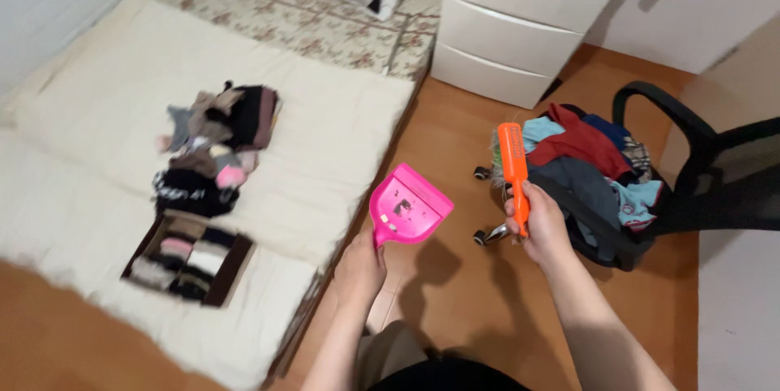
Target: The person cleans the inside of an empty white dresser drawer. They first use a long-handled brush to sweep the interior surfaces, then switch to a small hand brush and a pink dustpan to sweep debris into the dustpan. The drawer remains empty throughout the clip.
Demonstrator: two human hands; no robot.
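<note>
Your left hand (360,265) grips the pink dustpan (409,206) by its handle; your right hand (543,224) clasps the orange brush (513,167) upright. Both hang above the floor (455,277). Keep the pan's lip flat down and sweep gently.

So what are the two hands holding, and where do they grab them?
The left hand holds a pink dustpan by its handle. The right hand holds an orange brush by its handle end.

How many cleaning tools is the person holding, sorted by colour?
Pink: 1, the dustpan in the left hand
Orange: 1, the brush in the right hand
Total: 2
</note>
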